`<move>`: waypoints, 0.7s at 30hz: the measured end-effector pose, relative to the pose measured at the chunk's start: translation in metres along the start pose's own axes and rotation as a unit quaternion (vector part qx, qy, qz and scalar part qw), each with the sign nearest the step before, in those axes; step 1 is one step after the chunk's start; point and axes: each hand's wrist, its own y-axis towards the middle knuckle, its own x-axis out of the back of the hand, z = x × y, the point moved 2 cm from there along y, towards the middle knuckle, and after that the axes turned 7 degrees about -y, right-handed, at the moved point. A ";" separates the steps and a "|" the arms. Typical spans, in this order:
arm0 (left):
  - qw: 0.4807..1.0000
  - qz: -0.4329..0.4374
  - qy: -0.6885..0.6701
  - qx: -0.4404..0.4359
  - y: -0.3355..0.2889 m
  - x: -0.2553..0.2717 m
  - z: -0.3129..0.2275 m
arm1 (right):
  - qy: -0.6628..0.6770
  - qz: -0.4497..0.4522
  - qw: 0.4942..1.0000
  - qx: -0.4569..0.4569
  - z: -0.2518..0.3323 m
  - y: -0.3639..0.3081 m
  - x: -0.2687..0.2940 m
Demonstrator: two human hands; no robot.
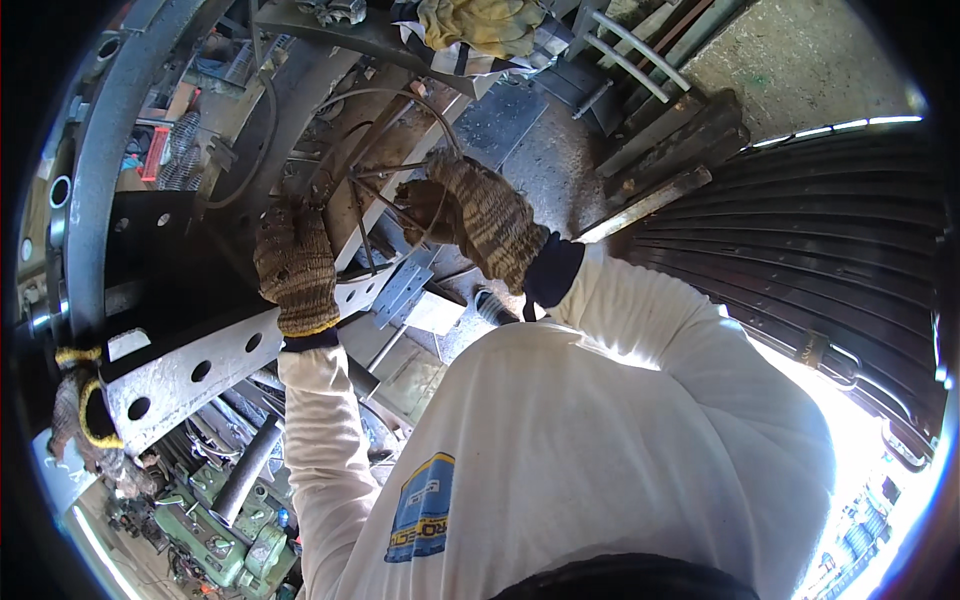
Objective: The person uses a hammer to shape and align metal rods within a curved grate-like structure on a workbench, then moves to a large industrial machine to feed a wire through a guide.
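Observation:
Both my hands wear brown mottled knitted work gloves with dark cuffs. My right hand is closed at the end of a frame of thin metal rods, its fingers curled round part of it. A thin curved rod or cable arcs over to the same hand. To the left, my left hand is beside the frame, above a pale metal beam with a row of round holes. Its fingertips point away and are partly hidden, so their grip is unclear.
A spare glove hangs at the beam's left end. Below it stands a green machine. Yellowish cloth lies at the far side. Metal bars are stacked at far right, near a dark ribbed shutter.

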 end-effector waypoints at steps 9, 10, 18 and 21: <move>0.999 -0.021 -0.030 0.016 -0.003 -0.003 -0.003 | 0.033 -0.021 0.995 0.088 -0.017 0.008 -0.014; 0.999 -0.023 -0.031 0.015 -0.006 -0.003 -0.003 | 0.033 -0.021 0.995 0.090 -0.016 0.007 -0.006; 0.997 0.031 -0.029 0.068 -0.002 -0.012 0.005 | -0.054 -0.018 0.998 -0.032 0.013 0.017 0.002; 0.996 0.069 -0.030 0.049 0.005 0.001 -0.004 | -0.028 -0.011 1.000 0.008 0.006 0.012 -0.001</move>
